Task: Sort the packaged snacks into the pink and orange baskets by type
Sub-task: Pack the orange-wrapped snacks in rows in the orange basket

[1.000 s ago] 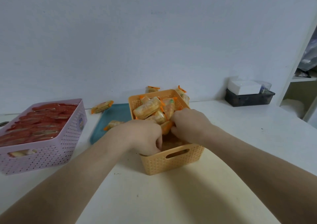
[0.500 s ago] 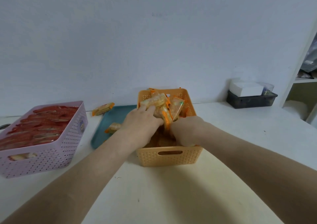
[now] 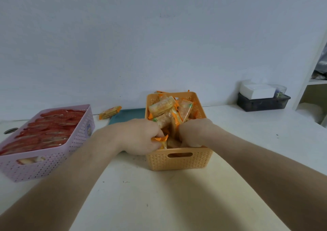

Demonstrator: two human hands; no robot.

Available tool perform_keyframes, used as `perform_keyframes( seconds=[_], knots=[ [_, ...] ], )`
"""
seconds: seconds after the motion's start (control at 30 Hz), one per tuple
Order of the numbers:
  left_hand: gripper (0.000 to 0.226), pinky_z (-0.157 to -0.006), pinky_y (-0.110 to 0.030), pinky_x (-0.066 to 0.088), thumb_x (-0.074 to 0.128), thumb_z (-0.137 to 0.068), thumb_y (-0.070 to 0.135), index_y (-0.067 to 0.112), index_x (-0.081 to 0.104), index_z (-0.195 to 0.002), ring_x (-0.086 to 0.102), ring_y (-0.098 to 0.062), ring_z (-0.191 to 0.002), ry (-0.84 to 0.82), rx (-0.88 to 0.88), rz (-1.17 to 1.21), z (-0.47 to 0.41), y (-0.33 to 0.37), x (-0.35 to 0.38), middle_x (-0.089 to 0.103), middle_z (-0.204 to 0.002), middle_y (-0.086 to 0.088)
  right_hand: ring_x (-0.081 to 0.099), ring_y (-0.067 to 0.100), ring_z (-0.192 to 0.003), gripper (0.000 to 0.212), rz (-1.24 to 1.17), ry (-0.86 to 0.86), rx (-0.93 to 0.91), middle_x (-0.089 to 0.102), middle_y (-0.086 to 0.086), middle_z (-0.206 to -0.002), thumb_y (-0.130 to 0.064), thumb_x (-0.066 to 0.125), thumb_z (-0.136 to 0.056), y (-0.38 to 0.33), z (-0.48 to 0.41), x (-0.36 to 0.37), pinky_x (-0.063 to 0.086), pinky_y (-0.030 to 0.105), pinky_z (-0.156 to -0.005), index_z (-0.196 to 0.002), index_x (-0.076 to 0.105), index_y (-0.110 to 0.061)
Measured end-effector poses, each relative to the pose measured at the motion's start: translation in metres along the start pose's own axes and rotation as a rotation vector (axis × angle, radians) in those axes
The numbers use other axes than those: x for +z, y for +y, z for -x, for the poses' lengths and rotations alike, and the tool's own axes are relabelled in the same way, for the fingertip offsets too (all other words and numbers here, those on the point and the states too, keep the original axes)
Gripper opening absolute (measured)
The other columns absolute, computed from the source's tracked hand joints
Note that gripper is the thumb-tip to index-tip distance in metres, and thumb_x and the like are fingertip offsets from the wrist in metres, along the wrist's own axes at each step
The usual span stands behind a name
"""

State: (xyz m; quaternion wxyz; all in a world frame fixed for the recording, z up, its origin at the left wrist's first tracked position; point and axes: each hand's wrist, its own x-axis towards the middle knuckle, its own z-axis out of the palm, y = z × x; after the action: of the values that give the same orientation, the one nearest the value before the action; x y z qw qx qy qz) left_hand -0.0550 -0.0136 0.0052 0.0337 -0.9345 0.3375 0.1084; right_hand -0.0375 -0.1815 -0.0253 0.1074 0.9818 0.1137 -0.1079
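Note:
The orange basket (image 3: 178,161) stands in the middle of the table, piled with orange-wrapped cracker packets (image 3: 161,106). Both hands reach into its near end. My left hand (image 3: 139,138) is closed around an orange-wrapped packet (image 3: 161,139) at the basket's left rim. My right hand (image 3: 194,135) is curled down among the packets; what its fingers grip is hidden. The pink basket (image 3: 40,163) at the left holds several red-wrapped snacks (image 3: 47,129). One orange-wrapped packet (image 3: 110,112) lies loose on the table behind, near the wall.
A teal tray (image 3: 127,118) lies behind my left hand, between the two baskets. A dark bin with a white box (image 3: 261,99) stands at the back right. A white shelf unit (image 3: 311,82) rises at the right edge.
The orange basket has turned square to me and shifted slightly right. Both hands stayed in it, and my left hand now grips a packet at the left rim.

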Motion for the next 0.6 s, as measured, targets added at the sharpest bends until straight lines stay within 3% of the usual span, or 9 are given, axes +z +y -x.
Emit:
perform_keyframes(
  seconds=[0.13, 0.27, 0.37, 0.47, 0.53, 0.6],
  knots=[
    [0.053, -0.07, -0.031, 0.029, 0.028, -0.099, 0.052, 0.017, 0.049, -0.066, 0.05, -0.014, -0.065, 0.049, 0.015, -0.045, -0.003, 0.0, 0.007, 0.052, -0.067, 0.001, 0.06, 0.017, -0.089, 0.04, -0.227, -0.078, -0.113, 0.066, -0.004, -0.094, -0.053, 0.056, -0.089, 0.009, 0.006, -0.015, 0.05, 0.03, -0.076, -0.105, 0.071, -0.02],
    [0.053, -0.062, -0.025, 0.025, 0.029, -0.098, 0.053, 0.02, 0.042, -0.06, 0.038, -0.009, -0.05, 0.205, 0.03, -0.035, -0.002, -0.001, 0.015, 0.042, -0.055, 0.006, 0.061, 0.013, -0.091, 0.031, -0.402, -0.008, -0.163, 0.067, -0.01, -0.092, -0.051, 0.061, -0.082, 0.022, 0.011, -0.022, 0.052, 0.032, -0.085, -0.098, 0.071, -0.026],
    [0.052, -0.066, -0.027, 0.024, 0.027, -0.098, 0.054, 0.022, 0.043, -0.06, 0.041, -0.008, -0.052, 0.234, 0.027, -0.051, -0.003, -0.001, 0.018, 0.045, -0.055, 0.008, 0.061, 0.015, -0.09, 0.02, -0.473, -0.05, -0.185, 0.066, -0.006, -0.091, -0.044, 0.058, -0.085, 0.028, 0.013, -0.024, 0.051, 0.033, -0.083, -0.086, 0.066, -0.026],
    [0.05, -0.073, -0.031, 0.025, 0.027, -0.098, 0.055, 0.028, 0.045, -0.061, 0.045, -0.005, -0.057, 0.239, 0.015, -0.061, -0.002, 0.001, 0.02, 0.048, -0.057, 0.01, 0.061, 0.021, -0.079, 0.028, -0.64, -0.039, -0.201, 0.06, 0.002, -0.081, -0.037, 0.049, -0.093, 0.028, 0.017, -0.026, 0.054, 0.032, -0.072, -0.073, 0.059, -0.02],
    [0.047, -0.079, -0.032, 0.026, 0.027, -0.098, 0.056, 0.032, 0.054, -0.068, 0.049, -0.004, -0.064, 0.234, 0.01, -0.067, -0.001, 0.004, 0.021, 0.053, -0.062, 0.011, 0.066, 0.025, -0.086, 0.029, -0.752, -0.029, -0.173, 0.063, 0.007, -0.094, -0.037, 0.046, -0.095, 0.029, 0.02, -0.026, 0.059, 0.035, -0.076, -0.082, 0.062, -0.017],
    [0.043, -0.089, -0.033, 0.028, 0.028, -0.097, 0.057, 0.036, 0.065, -0.092, 0.053, -0.004, -0.074, 0.226, -0.001, -0.072, -0.001, 0.007, 0.022, 0.06, -0.073, 0.013, 0.068, 0.027, -0.083, 0.033, -0.722, -0.041, -0.144, 0.064, 0.011, -0.097, -0.04, 0.046, -0.094, 0.031, 0.021, -0.028, 0.06, 0.035, -0.072, -0.092, 0.065, -0.013]
  ],
)
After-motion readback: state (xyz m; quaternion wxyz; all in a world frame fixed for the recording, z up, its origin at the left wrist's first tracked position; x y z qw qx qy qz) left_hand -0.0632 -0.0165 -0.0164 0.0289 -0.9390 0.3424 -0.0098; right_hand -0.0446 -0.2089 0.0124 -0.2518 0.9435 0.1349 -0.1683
